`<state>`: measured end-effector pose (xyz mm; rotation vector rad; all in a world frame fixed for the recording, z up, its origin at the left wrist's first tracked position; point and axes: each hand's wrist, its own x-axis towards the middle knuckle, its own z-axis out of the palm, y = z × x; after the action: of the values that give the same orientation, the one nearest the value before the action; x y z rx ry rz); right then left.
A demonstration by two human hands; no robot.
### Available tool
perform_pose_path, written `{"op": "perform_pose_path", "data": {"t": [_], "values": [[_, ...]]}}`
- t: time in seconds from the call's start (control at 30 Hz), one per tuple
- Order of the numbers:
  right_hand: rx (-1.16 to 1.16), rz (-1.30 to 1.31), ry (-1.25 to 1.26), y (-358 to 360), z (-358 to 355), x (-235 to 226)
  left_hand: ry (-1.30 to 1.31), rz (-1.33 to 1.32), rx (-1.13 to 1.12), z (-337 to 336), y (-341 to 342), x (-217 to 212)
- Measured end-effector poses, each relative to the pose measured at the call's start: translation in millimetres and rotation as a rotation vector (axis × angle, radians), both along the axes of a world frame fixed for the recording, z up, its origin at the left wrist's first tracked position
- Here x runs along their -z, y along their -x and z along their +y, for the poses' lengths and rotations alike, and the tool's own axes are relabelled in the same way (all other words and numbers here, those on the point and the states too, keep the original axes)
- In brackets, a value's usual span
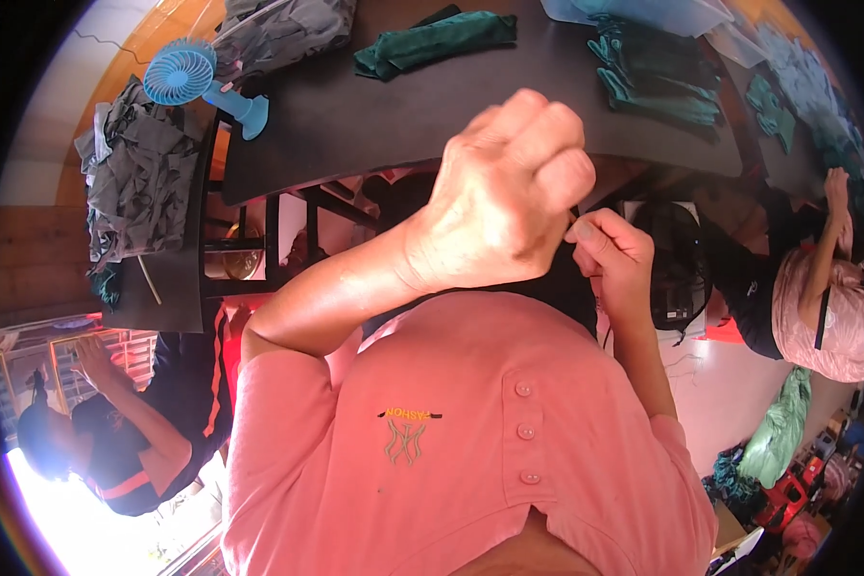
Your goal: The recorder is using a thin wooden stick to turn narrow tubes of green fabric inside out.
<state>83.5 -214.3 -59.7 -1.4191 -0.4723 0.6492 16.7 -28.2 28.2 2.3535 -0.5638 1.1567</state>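
My left hand point(514, 187) is raised in front of my chest in a closed fist, its back toward the view, so whatever its fingers hold is hidden. Close beside it on the right, my right hand point(616, 254) is closed with thumb and fingertips pinched together. A short dark sliver shows by the right fingertips, too small to name. Beyond both hands lies the near edge of a black table point(355, 130). On it rest a folded dark green cloth point(442, 43) and, farther right, a stack of green fabric pieces point(658, 77).
A blue desk fan point(180, 73) stands at the table's left end, near heaps of grey fabric point(142, 168). A clear plastic bin point(643, 12) sits at the far right. One person point(130, 422) is at the left, another point(816, 298) at the right. A black bag-like object point(677, 278) is beside my right arm.
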Motion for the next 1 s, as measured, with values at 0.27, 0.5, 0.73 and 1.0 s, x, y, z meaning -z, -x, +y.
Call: {"op": "perform_pose_path", "data": {"t": [0.27, 0.5, 0.73, 1.0], "values": [[-0.062, 0.018, -0.161, -3, -2, 2, 0.213, 0.267, 0.005, 33, 3, -4], [-0.029, 0.016, -0.156, 2, -1, 4, 0.604, 0.426, 0.186, 30, 13, -11], [-0.070, 0.059, -0.204, 0, 1, -3, 0.650, 0.609, 0.067, 27, 9, -10], [-0.018, 0.059, -0.133, -2, -3, 12, 0.170, 0.169, -0.044, 26, -1, -16]]}}
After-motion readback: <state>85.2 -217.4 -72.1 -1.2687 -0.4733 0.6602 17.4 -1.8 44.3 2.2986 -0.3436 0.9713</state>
